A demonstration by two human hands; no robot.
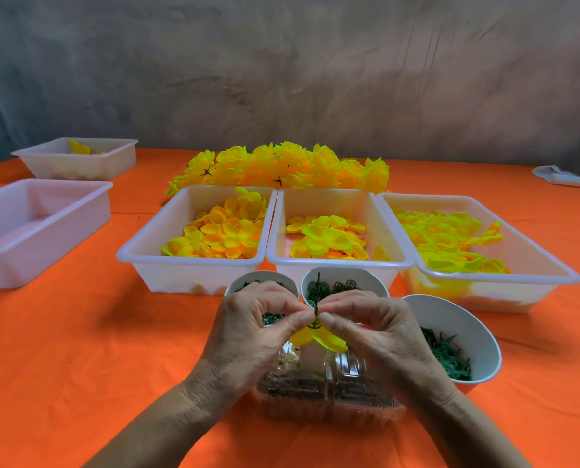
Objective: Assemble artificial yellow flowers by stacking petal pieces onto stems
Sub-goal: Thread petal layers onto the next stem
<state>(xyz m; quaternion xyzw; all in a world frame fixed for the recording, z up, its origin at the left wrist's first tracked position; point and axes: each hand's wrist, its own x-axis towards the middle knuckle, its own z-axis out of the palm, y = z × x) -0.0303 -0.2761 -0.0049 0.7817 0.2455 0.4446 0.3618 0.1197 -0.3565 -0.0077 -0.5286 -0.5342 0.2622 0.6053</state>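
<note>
My left hand [258, 327] and my right hand [373, 327] meet at the fingertips above a clear plastic box [325, 396]. Between them they pinch a thin green stem [317, 298] that points up, with a yellow petal piece [329, 339] hanging under the fingers. Three white tubs behind hold loose yellow petals: left [140, 255], middle [281, 261], right [551, 261]. A heap of finished yellow flowers [281, 165] lies behind the tubs.
Three white cups hold green parts: left [248, 282], middle [366, 280], right [477, 336]. An empty white tub [18, 251] and a further tub [79, 163] stand at the left. A white object [562, 177] lies far right on the orange tablecloth [96, 366].
</note>
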